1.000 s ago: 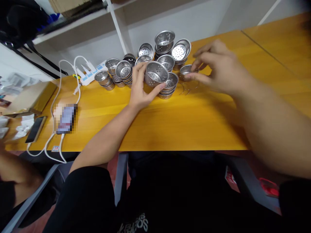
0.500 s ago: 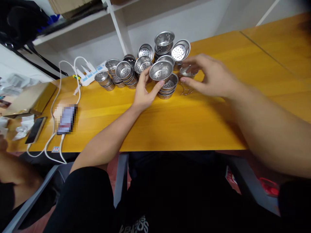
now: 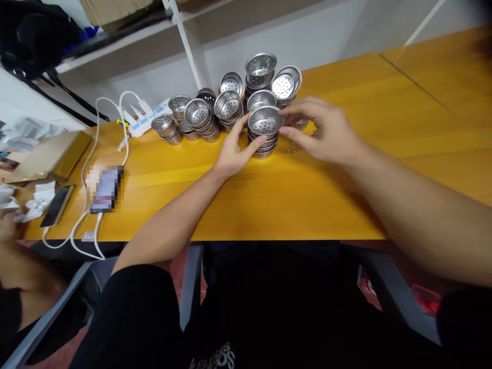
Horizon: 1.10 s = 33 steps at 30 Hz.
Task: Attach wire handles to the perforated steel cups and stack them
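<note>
A perforated metal strainer cup (image 3: 265,123) sits at the top of a nested stack (image 3: 264,151) at the front of the group. My left hand (image 3: 237,149) grips its left side, thumb on the front and fingers behind. At its right rim is my right hand (image 3: 321,128), thumb and forefinger pinching the edge. Behind the right fingers, a metal cup with thin wire legs (image 3: 295,147) is mostly hidden. More stacks of perforated cups stand behind and to the left, among them a tall one (image 3: 260,69) and a tilted one (image 3: 286,82).
On the left of the wooden table (image 3: 307,205) lie a charging phone (image 3: 106,189), a second phone (image 3: 57,206), white cables and a power strip (image 3: 148,120). A cardboard box (image 3: 49,156) is farther left. Another person's arm (image 3: 26,261) shows at the left edge.
The strainer cup in my left hand has moved right and down onto the front stack. My right hand has come left from the wire-legged cup to the strainer cup's rim.
</note>
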Available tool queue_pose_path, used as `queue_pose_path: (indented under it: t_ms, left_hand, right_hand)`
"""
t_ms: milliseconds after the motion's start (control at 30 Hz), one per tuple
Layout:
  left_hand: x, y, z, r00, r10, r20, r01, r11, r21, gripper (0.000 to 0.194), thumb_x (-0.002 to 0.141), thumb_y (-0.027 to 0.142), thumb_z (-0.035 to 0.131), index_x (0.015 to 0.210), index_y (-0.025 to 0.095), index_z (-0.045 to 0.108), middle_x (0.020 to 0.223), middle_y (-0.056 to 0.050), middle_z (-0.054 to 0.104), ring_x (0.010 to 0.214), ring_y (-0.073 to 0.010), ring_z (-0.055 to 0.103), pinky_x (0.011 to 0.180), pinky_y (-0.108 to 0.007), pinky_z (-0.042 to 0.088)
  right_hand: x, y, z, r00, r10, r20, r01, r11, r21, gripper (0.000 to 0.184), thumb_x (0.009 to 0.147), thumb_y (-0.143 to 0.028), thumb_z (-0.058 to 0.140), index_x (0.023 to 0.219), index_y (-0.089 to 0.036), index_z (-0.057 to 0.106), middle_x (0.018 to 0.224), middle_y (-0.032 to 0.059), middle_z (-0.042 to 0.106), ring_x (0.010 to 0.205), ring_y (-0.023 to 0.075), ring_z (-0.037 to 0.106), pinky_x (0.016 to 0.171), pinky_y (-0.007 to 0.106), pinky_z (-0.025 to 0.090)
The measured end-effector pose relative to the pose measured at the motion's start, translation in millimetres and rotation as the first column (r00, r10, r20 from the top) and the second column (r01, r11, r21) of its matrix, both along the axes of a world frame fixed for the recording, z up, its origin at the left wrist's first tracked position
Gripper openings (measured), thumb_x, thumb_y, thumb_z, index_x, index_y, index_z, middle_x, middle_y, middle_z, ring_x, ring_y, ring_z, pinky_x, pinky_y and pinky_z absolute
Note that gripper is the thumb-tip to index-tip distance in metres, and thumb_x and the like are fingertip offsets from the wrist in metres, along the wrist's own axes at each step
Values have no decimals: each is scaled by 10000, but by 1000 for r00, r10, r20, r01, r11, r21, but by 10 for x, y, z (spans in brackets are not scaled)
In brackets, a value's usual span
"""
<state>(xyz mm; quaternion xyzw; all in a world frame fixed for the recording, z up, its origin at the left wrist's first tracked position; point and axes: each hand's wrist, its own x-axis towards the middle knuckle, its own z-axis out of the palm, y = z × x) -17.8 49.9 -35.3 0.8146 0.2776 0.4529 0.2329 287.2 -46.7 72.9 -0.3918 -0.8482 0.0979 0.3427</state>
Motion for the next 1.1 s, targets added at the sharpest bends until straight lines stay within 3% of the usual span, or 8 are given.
queue_pose_path:
  t_ms: [167, 267, 400, 567, 633, 767, 933, 1100]
  left_hand:
    - [-19, 22, -33, 998, -56, 8, 56, 998, -17, 1002, 1188, 984, 674, 1936, 356, 452, 1940, -168, 659, 1846, -425, 672, 1579, -675, 536]
    - [-15, 8, -19, 998, -70, 0, 70, 997, -45, 1015, 1190, 995, 653, 1932, 335, 444, 1933, -183, 669, 1837, -427, 683, 1560, -670, 561]
    - [3, -9, -27, 998, -64, 7, 65, 994, -86, 1050, 1190, 1005, 637, 1962, 332, 403, 1930, -202, 676, 1817, -434, 704, 1522, -679, 606]
    - [43, -103, 26, 997, -68, -29, 66, 996, -68, 1063, 1231, 984, 556, 2042, 356, 274, 1956, -208, 647, 1833, -428, 690, 1550, -683, 582]
    - [42, -177, 85, 997, -64, -37, 63, 997, -42, 1095, 1237, 956, 584, 2073, 370, 188, 2000, -212, 595, 1863, -432, 662, 1579, -678, 554]
    - [-17, -233, 143, 998, -40, -54, 40, 999, -13, 1187, 1228, 932, 640, 2093, 407, 21, 2097, -219, 457, 1959, -448, 544, 1606, -685, 514]
    - [-94, -97, 68, 999, -36, -18, 37, 999, 27, 1086, 1214, 992, 578, 2047, 412, 189, 2052, -216, 499, 1904, -440, 607, 1546, -661, 590]
    - [-144, -64, 68, 1000, 24, 1, -24, 996, 89, 922, 1277, 919, 485, 2036, 447, 258, 2019, -169, 506, 1908, -424, 593, 1587, -637, 538]
  right_hand:
    - [-42, -4, 6, 985, 24, -169, -24, 1000, 2, 624, 1228, -921, 614, 1632, -510, 854, 1608, 106, 897, 1245, 418, 883, 1192, 784, 756]
    - [-27, 14, -24, 991, 5, -136, -6, 1000, -9, 689, 1229, -940, 577, 1700, -501, 823, 1605, 115, 904, 1303, 431, 878, 1208, 783, 748]
    - [11, 68, -111, 997, -1, -77, 2, 1000, 11, 764, 1210, -965, 514, 1890, -638, 632, 1641, 51, 904, 1412, 448, 851, 1241, 811, 732]
    - [-29, 75, -118, 983, 39, -177, -35, 999, 29, 726, 1200, -966, 600, 1758, -540, 787, 1567, 96, 922, 1291, 447, 892, 1156, 793, 763]
    - [-21, 66, -65, 981, 0, -195, 4, 1000, 20, 689, 1260, -895, 574, 1750, -458, 782, 1580, 125, 914, 1279, 417, 890, 1179, 735, 754]
    - [154, 160, 20, 960, -254, -118, 252, 967, -32, 514, 1336, -569, 585, 1634, -225, 825, 1610, 257, 847, 1270, 357, 853, 1211, 559, 698]
    - [410, 425, -71, 929, -291, 230, 332, 928, -168, 376, 1177, -188, 742, 1519, -151, 894, 1569, 282, 836, 1258, 367, 830, 1235, 508, 648]
    - [403, 477, -82, 912, -302, 278, 352, 924, -149, 221, 1154, -157, 754, 1299, -190, 918, 1450, 250, 870, 1212, 364, 807, 1189, 509, 639]
